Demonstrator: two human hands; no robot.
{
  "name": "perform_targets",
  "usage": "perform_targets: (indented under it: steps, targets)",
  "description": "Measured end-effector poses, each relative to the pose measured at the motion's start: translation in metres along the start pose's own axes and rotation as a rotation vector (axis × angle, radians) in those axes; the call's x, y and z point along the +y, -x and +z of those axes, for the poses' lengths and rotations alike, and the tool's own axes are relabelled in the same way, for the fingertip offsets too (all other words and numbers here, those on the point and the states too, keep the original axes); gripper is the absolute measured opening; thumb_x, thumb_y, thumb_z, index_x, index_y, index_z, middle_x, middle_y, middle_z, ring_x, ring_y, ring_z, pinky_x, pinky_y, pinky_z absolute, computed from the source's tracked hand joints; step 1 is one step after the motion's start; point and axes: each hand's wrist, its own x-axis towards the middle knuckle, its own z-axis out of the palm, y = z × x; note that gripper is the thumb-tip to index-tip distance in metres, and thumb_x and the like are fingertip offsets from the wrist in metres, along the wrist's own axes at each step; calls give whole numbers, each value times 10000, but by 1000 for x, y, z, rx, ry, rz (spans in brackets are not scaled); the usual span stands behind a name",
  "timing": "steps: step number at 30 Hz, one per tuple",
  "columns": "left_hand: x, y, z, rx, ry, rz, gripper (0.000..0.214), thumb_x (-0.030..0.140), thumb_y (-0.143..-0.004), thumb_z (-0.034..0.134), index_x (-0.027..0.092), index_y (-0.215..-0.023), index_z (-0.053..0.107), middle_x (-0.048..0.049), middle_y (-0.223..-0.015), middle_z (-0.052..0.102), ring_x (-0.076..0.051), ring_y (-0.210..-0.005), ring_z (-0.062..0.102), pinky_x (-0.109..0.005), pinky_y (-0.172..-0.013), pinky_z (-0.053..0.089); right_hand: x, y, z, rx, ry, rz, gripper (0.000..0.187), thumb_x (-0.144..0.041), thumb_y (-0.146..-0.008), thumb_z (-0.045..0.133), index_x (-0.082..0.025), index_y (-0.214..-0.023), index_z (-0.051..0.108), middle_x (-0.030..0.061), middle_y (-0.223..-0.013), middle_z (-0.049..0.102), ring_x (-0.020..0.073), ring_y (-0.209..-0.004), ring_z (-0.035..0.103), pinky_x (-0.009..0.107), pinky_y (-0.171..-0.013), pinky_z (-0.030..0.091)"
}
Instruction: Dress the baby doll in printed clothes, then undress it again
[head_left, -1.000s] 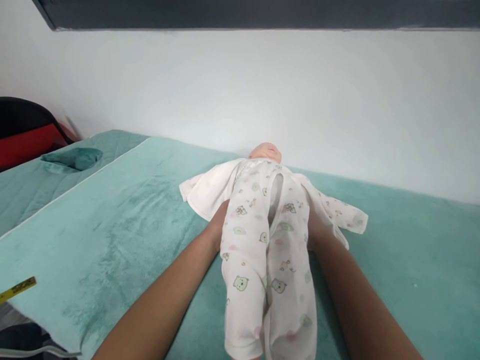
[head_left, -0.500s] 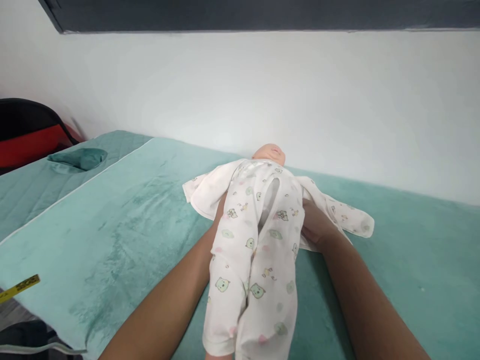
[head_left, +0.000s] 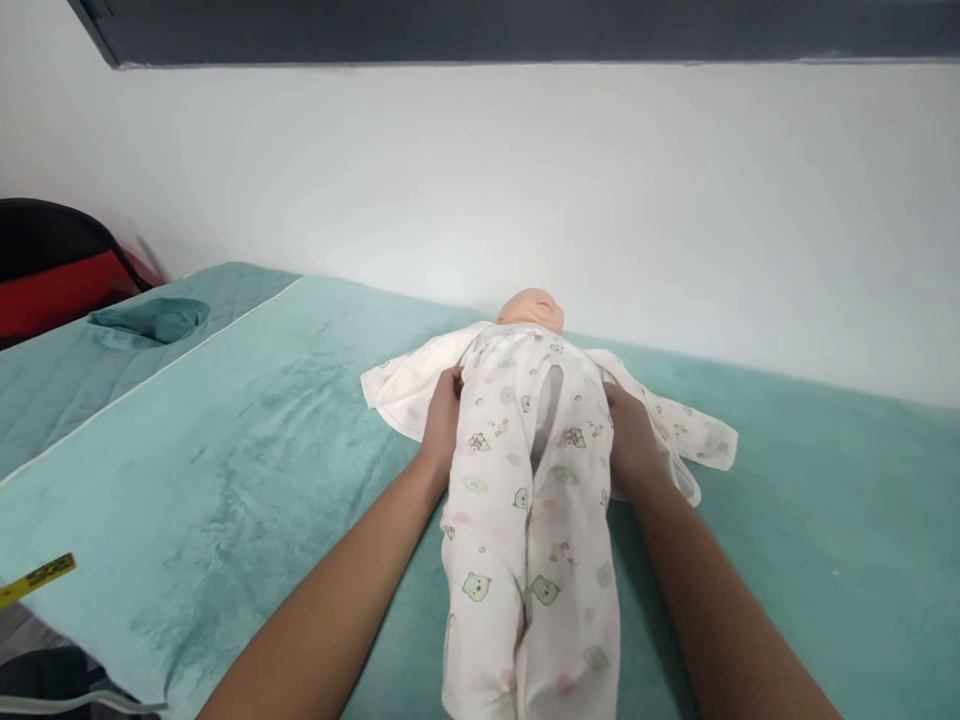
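A baby doll point(head_left: 531, 307) lies on its back, its head at the far end near the wall. White open-crotch baby pants point(head_left: 495, 500) with green animal prints cover its legs and front. From beneath, a white baby top point(head_left: 420, 375) spreads out, with a printed sleeve point(head_left: 697, 432) to the right. My left hand point(head_left: 442, 420) is closed at the left side of the pants, high up, its fingertips partly hidden by the cloth. Opposite it, my right hand point(head_left: 632, 435) is closed on the right side of the pants, with fingers mostly tucked behind the fabric.
A teal plush cover point(head_left: 247, 470) lies under the doll. On a quilted teal part at the left sits a folded teal cloth point(head_left: 154, 318), with a red and black item point(head_left: 67, 275) behind. A yellow strip point(head_left: 37, 578) shows at the lower left. The white wall point(head_left: 480, 180) stands behind.
My left hand has come out from behind the pants and is more visible. The lower pant legs have shifted right, and the foot end has dropped out of view. The top's right side has shifted slightly.
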Motion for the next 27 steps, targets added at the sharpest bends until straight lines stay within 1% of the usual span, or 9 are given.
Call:
perform_targets:
  steps: [2, 4, 7, 10, 13, 16, 20, 23, 27]
  targets:
    - [-5, -5, -5, 76, -104, 78, 276, 167, -781, 594, 199, -1055, 603, -50, -1089, 667, -199, -989, 616, -337, -898, 489, 2, 1, 1, 62, -10, 15, 232, -307, -732, 581, -195, -889, 709, 64, -909, 748, 283, -865, 652, 397, -747, 486]
    - [-5, -14, -9, 91, -188, 182, 240, 156, -832, 529, 196, -1049, 623, -59, -1102, 679, -194, -1014, 626, -347, -924, 489, 1, -2, 0, 145, -9, -9, 236, -331, -767, 588, -207, -933, 701, 64, -941, 745, 257, -864, 659, 386, -767, 489]
    - [0, -32, -10, 33, -381, 347, 211, 186, -890, 483, 207, -985, 670, -53, -1079, 701, -199, -1049, 616, -373, -975, 467, -3, -14, 0, 279, 51, -148, 240, -366, -818, 573, -214, -962, 691, 77, -980, 730, 242, -915, 655, 387, -826, 490]
    - [7, -50, -9, -74, -553, 429, 175, 240, -897, 519, 215, -930, 689, -49, -1077, 699, -220, -1111, 577, -400, -1037, 417, -10, -32, 3, 218, 96, -282, 222, -363, -819, 577, -215, -939, 691, 82, -1028, 719, 245, -987, 636, 404, -912, 462]
    - [10, -62, -10, -150, -583, 368, 176, 262, -896, 512, 217, -889, 683, -47, -1071, 678, -219, -1097, 572, -400, -1033, 411, -11, -48, 6, 27, 41, -221, 208, -386, -815, 580, -219, -894, 677, 65, -1064, 722, 253, -1013, 628, 422, -932, 441]
    - [14, -69, -16, -267, -529, 266, 159, 296, -877, 524, 217, -857, 661, -42, -1112, 638, -200, -1052, 587, -368, -984, 441, -9, -56, 4, -106, 4, -126, 210, -422, -811, 593, -220, -840, 647, 52, -1151, 706, 261, -1031, 622, 420, -906, 438]
    - [24, -77, -24, -449, -491, 143, 130, 300, -829, 547, 214, -829, 644, -45, -1203, 579, -205, -1081, 564, -343, -952, 449, -7, -56, -6, -261, 2, -97, 202, -425, -805, 606, -225, -781, 585, 29, -1263, 659, 263, -1067, 605, 388, -860, 443]
    - [29, -82, -27, -531, -478, 66, 111, 287, -798, 557, 221, -833, 639, -35, -1218, 556, -216, -1114, 539, -340, -955, 431, -7, -55, -6, -262, -25, -92, 204, -427, -803, 607, -233, -769, 553, 22, -1205, 675, 250, -1048, 600, 371, -832, 443]
    - [28, -83, -25, -532, -401, 70, 80, 243, -766, 557, 215, -818, 611, -24, -1187, 567, -212, -1118, 531, -337, -964, 406, -6, -56, 0, -176, -117, -101, 242, -452, -765, 644, -233, -725, 549, 30, -1072, 704, 233, -976, 603, 371, -825, 438]
